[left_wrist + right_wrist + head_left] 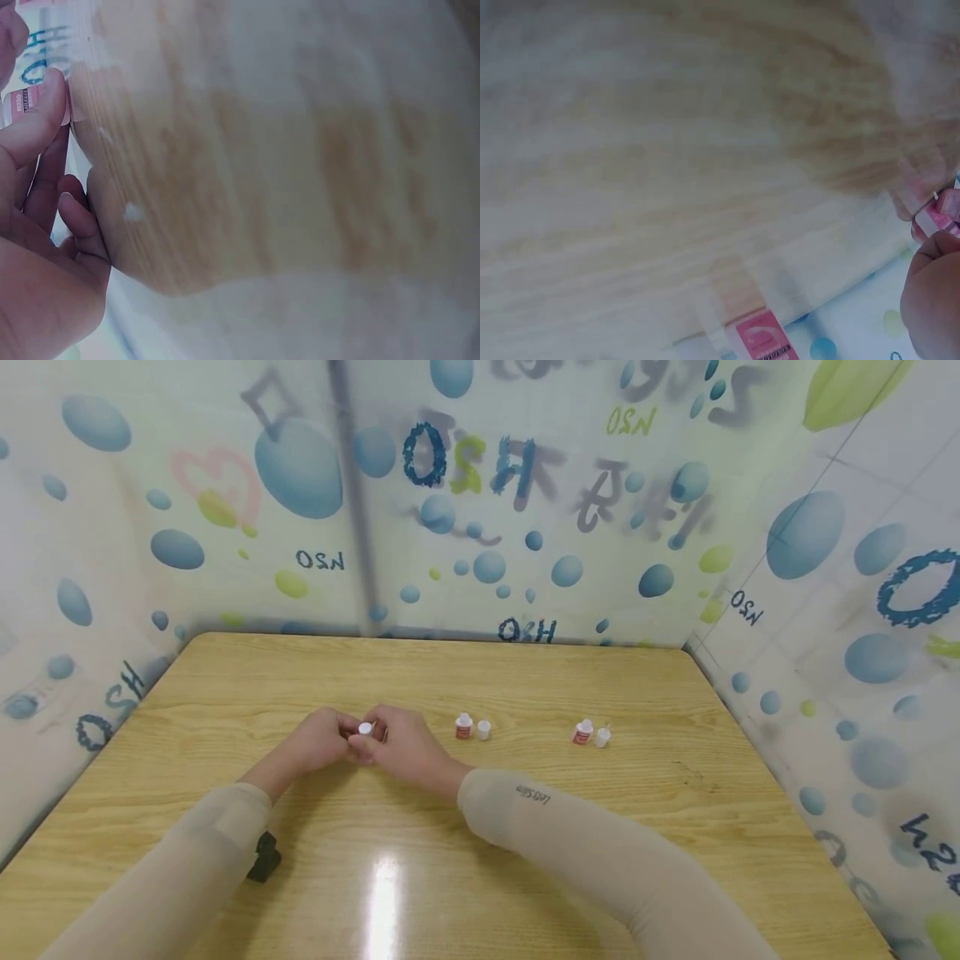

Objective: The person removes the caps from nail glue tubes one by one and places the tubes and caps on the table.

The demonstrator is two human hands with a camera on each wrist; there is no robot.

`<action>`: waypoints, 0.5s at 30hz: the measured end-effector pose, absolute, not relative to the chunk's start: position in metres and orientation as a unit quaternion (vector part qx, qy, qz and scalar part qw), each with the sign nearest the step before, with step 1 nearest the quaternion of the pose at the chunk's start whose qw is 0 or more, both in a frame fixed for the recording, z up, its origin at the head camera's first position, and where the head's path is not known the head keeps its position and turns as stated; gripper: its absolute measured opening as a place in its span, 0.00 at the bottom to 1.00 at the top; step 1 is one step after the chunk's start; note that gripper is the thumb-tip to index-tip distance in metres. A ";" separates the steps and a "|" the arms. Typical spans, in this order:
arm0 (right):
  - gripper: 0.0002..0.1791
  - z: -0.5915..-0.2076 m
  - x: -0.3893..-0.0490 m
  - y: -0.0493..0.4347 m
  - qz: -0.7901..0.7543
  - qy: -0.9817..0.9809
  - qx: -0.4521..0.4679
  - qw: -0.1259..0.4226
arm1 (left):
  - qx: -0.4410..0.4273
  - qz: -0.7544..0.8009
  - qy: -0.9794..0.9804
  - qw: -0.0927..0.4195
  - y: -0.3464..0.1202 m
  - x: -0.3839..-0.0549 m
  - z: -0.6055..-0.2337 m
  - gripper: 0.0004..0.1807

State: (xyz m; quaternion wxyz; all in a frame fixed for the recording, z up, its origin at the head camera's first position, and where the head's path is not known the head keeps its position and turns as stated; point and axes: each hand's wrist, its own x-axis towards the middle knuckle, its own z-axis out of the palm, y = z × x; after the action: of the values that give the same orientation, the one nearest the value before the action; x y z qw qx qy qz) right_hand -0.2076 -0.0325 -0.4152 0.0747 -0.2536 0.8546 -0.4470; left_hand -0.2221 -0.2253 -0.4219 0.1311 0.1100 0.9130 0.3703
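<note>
A small bottle [25,103] with a pink-red label is held upright between both hands. My left hand [321,741] grips its body with thumb and fingers. From the other side, my right hand [408,745] pinches around its white cap [365,728]; the fingers hide most of the bottle in the head view. To the right stands a similar red-labelled bottle [463,727], a small white cap [483,730] beside it. Farther right is another such bottle [582,732] with its own white cap [603,737] next to it.
All of this is on a glossy wooden table [525,685]. A small dark object [264,857] lies by the left forearm. Patterned curtain-like walls [487,527] close off the back and sides.
</note>
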 end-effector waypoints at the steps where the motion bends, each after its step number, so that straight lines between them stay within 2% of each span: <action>1: 0.12 -0.416 -0.207 -0.033 -0.452 0.854 -0.246 0.078 | 0.111 0.371 0.912 0.132 -0.225 -0.222 -0.422 0.11; 6: 0.15 -0.417 -0.204 -0.034 -0.471 0.850 -0.222 0.080 | 0.107 0.369 0.913 0.138 -0.225 -0.221 -0.421 0.11; 15: 0.16 -0.419 -0.204 -0.036 -0.446 0.862 -0.228 0.073 | 0.103 0.363 0.916 0.139 -0.225 -0.222 -0.423 0.04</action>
State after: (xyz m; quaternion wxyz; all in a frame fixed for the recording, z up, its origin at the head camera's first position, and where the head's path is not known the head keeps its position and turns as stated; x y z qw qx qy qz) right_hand -0.2039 -0.0363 -0.4188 0.0729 -0.2282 0.8624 -0.4459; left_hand -0.2222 -0.2250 -0.4227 0.1395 0.1030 0.9156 0.3629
